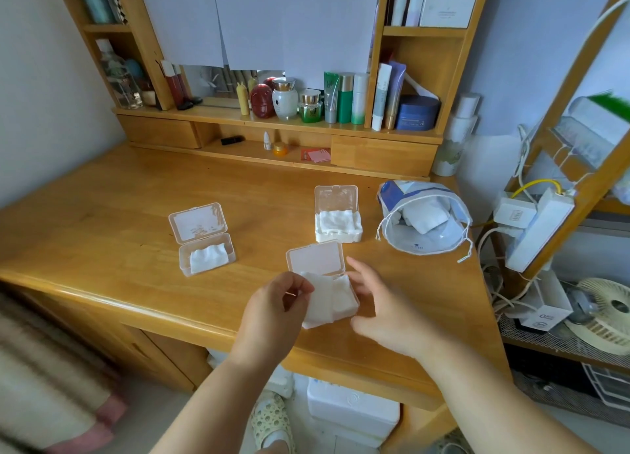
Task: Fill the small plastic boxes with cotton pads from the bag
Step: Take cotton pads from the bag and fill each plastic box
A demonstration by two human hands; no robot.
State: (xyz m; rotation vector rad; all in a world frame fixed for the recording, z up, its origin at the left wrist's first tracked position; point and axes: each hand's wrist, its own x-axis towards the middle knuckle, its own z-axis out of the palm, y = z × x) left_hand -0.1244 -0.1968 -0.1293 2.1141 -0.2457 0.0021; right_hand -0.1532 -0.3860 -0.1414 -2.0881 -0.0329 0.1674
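Three small clear plastic boxes stand open on the wooden desk. The left box holds a few white pads. The far box is heaped full of pads. The near box sits between my hands with its lid up. My left hand pinches the edge of a stack of cotton pads that lies partly in the near box and sticks out over its front. My right hand hovers beside the box's right side, fingers spread and relaxed. The drawstring bag lies open at the right with pads inside.
Bottles and jars of cosmetics line the shelf at the back of the desk. A power strip with cables and a small fan sit on the rack at the right. A white storage bin stands under the desk.
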